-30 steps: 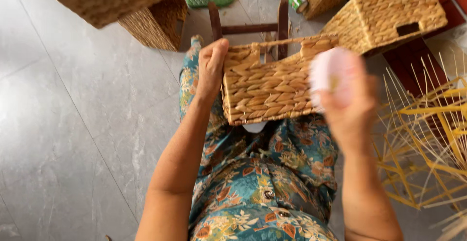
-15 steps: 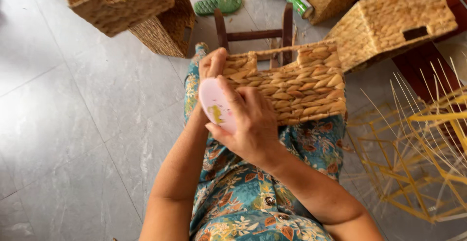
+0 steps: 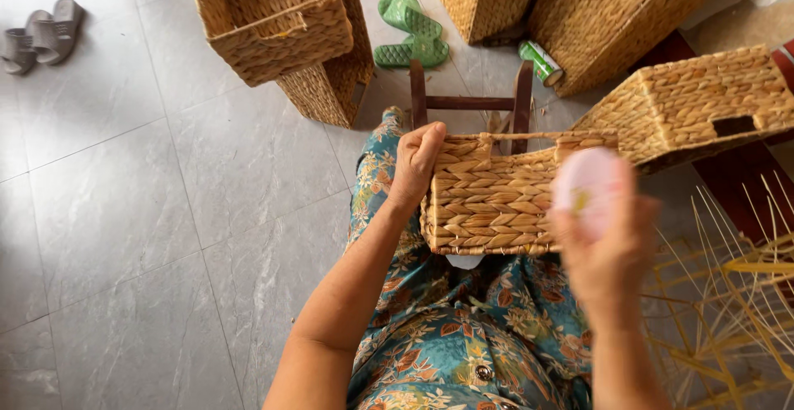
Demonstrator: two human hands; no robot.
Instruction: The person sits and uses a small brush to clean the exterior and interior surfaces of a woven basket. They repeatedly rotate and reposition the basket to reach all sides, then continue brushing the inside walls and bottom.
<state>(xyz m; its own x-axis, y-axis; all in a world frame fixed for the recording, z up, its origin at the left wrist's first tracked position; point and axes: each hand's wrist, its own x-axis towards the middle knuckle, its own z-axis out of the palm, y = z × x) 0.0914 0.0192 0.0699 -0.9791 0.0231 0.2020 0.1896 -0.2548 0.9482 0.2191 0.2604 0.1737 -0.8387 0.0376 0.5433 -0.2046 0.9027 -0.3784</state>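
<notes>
A woven straw basket (image 3: pixel 496 199) rests on my lap, its side facing up. My left hand (image 3: pixel 416 162) grips its left upper corner. My right hand (image 3: pixel 608 249) is raised above the basket's right end, blurred, and holds a round pink object (image 3: pixel 585 182). A dark wooden frame (image 3: pixel 470 100) stands just beyond the basket.
Several woven baskets (image 3: pixel 277 21) stand on the grey tiled floor ahead, another (image 3: pixel 695 104) at the right. Green sandals (image 3: pixel 409 29) and a green can (image 3: pixel 542 62) lie among them, grey slippers (image 3: pixel 41 33) far left. Yellow wire frames (image 3: pixel 728 294) sit at my right.
My right hand with the pink object swung from the basket's left side, near my left hand, back over to the right end. The left hand kept its hold.
</notes>
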